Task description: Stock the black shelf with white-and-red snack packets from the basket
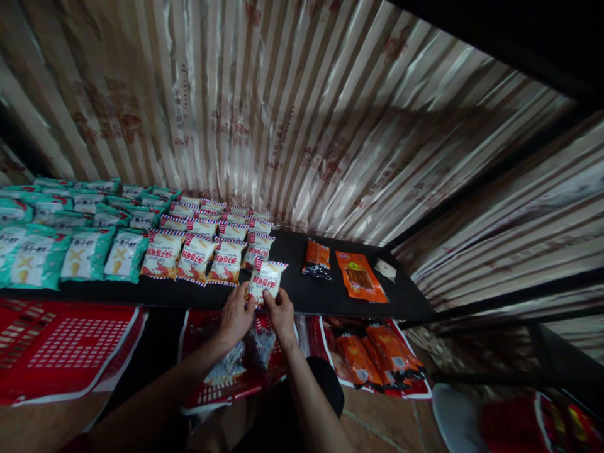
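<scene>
Both my hands hold one white snack bag (267, 280) with red lettering and a striped top edge, upright at the shelf's front edge. My left hand (238, 312) grips its lower left side, fingers closed. On the lower right side, my right hand (280, 309) pinches it with the thumb on the front. Matching white bags (195, 257) stand in rows on the black shelf (295, 292), just left of the held bag. Beneath my hands is a red basket (214, 397) with more bags inside, partly hidden by my forearms.
Green-and-white bags (83, 253) fill the shelf's left part. Right of my hands lie a small orange packet (317, 258), a larger orange packet (361, 277) and a white item (385, 270). Below are a red basket (80, 343) and a basket of orange packets (358, 358).
</scene>
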{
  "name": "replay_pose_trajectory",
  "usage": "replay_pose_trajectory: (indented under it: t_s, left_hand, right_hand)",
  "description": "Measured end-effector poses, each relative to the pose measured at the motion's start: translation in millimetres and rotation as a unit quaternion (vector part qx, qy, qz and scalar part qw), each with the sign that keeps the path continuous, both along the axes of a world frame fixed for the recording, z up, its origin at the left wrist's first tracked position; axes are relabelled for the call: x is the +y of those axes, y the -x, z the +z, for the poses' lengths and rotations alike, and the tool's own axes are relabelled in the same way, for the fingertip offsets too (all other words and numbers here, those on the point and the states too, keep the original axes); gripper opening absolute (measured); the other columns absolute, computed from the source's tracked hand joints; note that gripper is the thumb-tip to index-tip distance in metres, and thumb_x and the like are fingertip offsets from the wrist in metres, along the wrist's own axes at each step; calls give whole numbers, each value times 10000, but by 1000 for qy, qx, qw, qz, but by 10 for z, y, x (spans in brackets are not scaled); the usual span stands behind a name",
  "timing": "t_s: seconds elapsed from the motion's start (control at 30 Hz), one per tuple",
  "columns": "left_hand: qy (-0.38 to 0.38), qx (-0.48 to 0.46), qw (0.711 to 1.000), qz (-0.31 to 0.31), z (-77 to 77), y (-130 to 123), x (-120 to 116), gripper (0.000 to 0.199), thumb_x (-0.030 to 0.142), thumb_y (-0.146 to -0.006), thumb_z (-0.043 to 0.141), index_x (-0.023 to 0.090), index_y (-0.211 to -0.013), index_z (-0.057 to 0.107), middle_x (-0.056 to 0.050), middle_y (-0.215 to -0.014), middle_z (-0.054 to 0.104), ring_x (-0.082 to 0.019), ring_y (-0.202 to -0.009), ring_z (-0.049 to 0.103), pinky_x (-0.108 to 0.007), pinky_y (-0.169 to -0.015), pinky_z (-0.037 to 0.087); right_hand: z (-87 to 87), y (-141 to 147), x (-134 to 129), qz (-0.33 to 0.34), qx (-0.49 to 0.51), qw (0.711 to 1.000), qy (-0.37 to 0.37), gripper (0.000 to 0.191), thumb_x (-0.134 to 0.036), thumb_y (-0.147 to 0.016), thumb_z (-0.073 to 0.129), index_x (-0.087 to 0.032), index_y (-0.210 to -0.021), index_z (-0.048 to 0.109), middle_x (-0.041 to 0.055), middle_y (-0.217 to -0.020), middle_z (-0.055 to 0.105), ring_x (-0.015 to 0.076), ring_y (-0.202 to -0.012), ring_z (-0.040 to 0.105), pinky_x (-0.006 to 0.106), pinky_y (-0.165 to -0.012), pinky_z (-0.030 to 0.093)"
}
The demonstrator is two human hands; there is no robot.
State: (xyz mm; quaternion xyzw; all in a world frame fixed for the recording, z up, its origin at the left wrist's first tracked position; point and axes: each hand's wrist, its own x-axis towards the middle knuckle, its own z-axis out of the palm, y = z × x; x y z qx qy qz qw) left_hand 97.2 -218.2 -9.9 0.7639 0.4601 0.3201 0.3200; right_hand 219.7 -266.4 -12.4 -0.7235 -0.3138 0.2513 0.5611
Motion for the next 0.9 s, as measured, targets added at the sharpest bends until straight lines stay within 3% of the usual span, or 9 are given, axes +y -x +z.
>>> replay_pose_trajectory:
  t_s: [0.27,0.53,0.9]
  left_hand:
    - [-81,-5,996,-26,-231,-53,-9,495,143,-807,411,133,-1301,406,-138,-1330,481,-239,-1243,433,-457,-1033,382]
    - [-92,30,994,-52,-204,-47,70,483,116,-812,379,75,-1292,424,-157,-1349,456,-239,-1279,383,-431,-1060,359]
    - [-111,10,993,-35,-215,1,94,453,114,-819,391,154,-1264,459,-121,-1320,476,-247,-1240,416,-470,-1023,389]
  right_hand:
    - [-52,-98,243,-20,-40,999,23,417,-504,-710,589,-168,-953,631,23,-733,673,156,-609,568,253,-588,439]
    - [-101,-165,408,-26,-64,997,39,412,-508,-728,562,-188,-982,616,43,-848,692,183,-722,607,264,-652,438]
    - [-109,-111,476,-12,-77,996,39,439,-533,-750,543,-180,-1002,612,41,-833,680,182,-722,595,266,-665,434]
